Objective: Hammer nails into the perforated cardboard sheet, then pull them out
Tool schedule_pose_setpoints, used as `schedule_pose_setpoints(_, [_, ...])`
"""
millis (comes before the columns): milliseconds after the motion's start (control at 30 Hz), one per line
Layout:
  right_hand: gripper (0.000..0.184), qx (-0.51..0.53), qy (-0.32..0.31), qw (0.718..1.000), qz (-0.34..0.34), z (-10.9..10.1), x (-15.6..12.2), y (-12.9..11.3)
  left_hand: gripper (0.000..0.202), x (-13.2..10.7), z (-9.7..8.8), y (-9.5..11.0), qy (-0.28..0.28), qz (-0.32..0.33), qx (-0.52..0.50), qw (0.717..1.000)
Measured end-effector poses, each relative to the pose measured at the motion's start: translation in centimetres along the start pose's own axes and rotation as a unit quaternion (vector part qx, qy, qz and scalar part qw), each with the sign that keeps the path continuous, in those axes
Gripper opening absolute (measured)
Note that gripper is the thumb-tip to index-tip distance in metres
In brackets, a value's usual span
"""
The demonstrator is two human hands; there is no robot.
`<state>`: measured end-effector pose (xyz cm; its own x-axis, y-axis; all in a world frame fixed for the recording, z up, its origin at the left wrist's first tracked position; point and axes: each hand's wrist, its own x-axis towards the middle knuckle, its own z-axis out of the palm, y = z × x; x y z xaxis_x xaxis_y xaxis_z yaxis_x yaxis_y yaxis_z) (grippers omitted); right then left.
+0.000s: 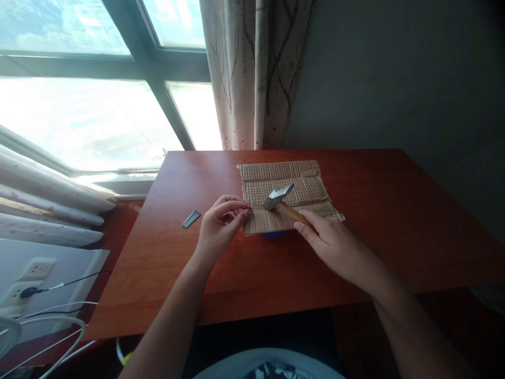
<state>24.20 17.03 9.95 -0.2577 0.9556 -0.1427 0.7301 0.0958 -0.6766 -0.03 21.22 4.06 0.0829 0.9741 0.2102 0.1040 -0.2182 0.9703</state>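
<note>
My right hand [330,243] grips the wooden handle of a small hammer [281,199], whose metal head hovers over a sheet of cardboard [288,181] full of small holes. My left hand [221,223] pinches its fingertips together at the cardboard's left edge, holding what looks like a thin nail, too small to be sure. A few loose nails [191,218] lie on the table just left of that hand. A blue object [274,235] peeks out from under the cardboard's near edge.
The reddish wooden table [394,221] stands against a window and a patterned curtain [256,73]. A wall socket with a plugged cable [29,281] and white cords sits low at the left.
</note>
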Motion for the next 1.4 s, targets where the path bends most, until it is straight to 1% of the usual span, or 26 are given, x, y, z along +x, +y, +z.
schedule_pose_setpoints(67, [0.024, 0.006, -0.004, 1.000, 0.001, 0.0, -0.1, 0.0, 0.016, 0.1, -0.4, 0.0, 0.006, 0.008, 0.013, 1.000])
schedule_pose_setpoints(133, [0.024, 0.007, -0.006, 1.000, 0.001, 0.1, -0.1, 0.0, 0.021, 0.2, -1.6, -0.2, 0.025, 0.009, 0.054, 0.998])
schedule_pose_setpoints(200, [0.024, 0.005, -0.002, 1.000, -0.001, 0.1, -0.1, 0.1, 0.025, 0.4, -3.5, -0.5, 0.053, -0.001, 0.141, 0.989])
schedule_pose_setpoints(233, [0.024, 0.004, 0.000, 1.000, -0.001, 0.1, -0.1, 0.1, 0.025, 0.5, -4.6, -0.7, 0.065, -0.008, 0.205, 0.977])
schedule_pose_setpoints(267, [0.024, 0.006, 0.002, 1.000, -0.002, 0.1, -0.1, 0.1, 0.025, 0.6, -5.8, -0.9, 0.068, -0.014, 0.282, 0.957])
schedule_pose_setpoints(333, [0.024, 0.013, 0.002, 1.000, -0.003, 0.1, -0.1, 0.2, 0.025, 0.6, -8.0, -1.3, 0.050, -0.034, 0.433, 0.899])
schedule_pose_setpoints(367, [0.024, 0.018, 0.002, 1.000, -0.003, 0.1, 0.0, 0.3, 0.025, 0.5, -8.9, -1.5, 0.036, -0.050, 0.489, 0.870])
schedule_pose_setpoints(433, [0.025, 0.025, 0.000, 1.000, -0.002, 0.1, 0.0, 0.5, 0.028, 0.4, -10.1, -1.8, 0.019, -0.076, 0.565, 0.821])
schedule_pose_setpoints(467, [0.025, 0.028, -0.002, 1.000, -0.001, 0.1, 0.0, 0.5, 0.031, 0.3, -10.3, -1.8, 0.014, -0.087, 0.589, 0.803])
schedule_pose_setpoints(567, [0.024, 0.039, -0.002, 0.999, -0.001, 0.2, -0.1, 0.6, 0.035, 0.1, -10.4, -1.9, 0.000, -0.112, 0.631, 0.768])
schedule_pose_setpoints(633, [0.024, 0.045, -0.002, 0.999, -0.004, 0.2, -0.2, 0.6, 0.035, 0.1, -10.2, -1.8, -0.011, -0.121, 0.649, 0.751])
schedule_pose_setpoints(700, [0.024, 0.047, -0.002, 0.999, -0.008, 0.2, -0.2, 0.6, 0.035, 0.1, -10.1, -1.8, -0.019, -0.121, 0.661, 0.741])
schedule_pose_setpoints(867, [0.025, 0.051, 0.001, 0.999, -0.014, 0.3, -0.1, 0.7, 0.035, 0.4, -10.1, -1.6, -0.028, -0.127, 0.671, 0.730])
schedule_pose_setpoints(1000, [0.023, 0.050, 0.013, 0.998, -0.022, 0.3, -0.1, 0.9, 0.031, 0.5, -10.0, -1.6, -0.031, -0.134, 0.668, 0.731])
schedule_pose_setpoints(1067, [0.022, 0.053, 0.013, 0.998, -0.020, 0.3, -0.1, 0.9, 0.030, 0.5, -10.0, -1.6, -0.029, -0.127, 0.665, 0.736])
schedule_pose_setpoints(1133, [0.022, 0.058, 0.014, 0.998, -0.018, 0.3, -0.1, 0.9, 0.031, 0.5, -10.2, -1.5, -0.015, -0.110, 0.660, 0.743])
schedule_pose_setpoints(1267, [0.024, 0.059, 0.019, 0.998, -0.018, 0.4, -0.2, 0.9, 0.030, 0.5, -10.6, -1.4, 0.033, -0.076, 0.649, 0.757])
schedule_pose_setpoints(1300, [0.024, 0.058, 0.020, 0.998, -0.018, 0.4, -0.2, 0.9, 0.029, 0.5, -10.6, -1.4, 0.045, -0.065, 0.639, 0.765])
schedule_pose_setpoints(1333, [0.024, 0.059, 0.021, 0.998, -0.018, 0.4, -0.2, 1.0, 0.027, 0.5, -10.6, -1.3, 0.058, -0.052, 0.620, 0.781])
schedule_pose_setpoints(1367, [0.024, 0.061, 0.022, 0.998, -0.017, 0.4, -0.2, 1.0, 0.024, 0.5, -10.5, -1.2, 0.071, -0.037, 0.586, 0.806])
schedule_pose_setpoints(1400, [0.024, 0.063, 0.022, 0.998, -0.016, 0.3, -0.2, 1.0, 0.020, 0.5, -10.3, -1.0, 0.086, -0.024, 0.536, 0.840])
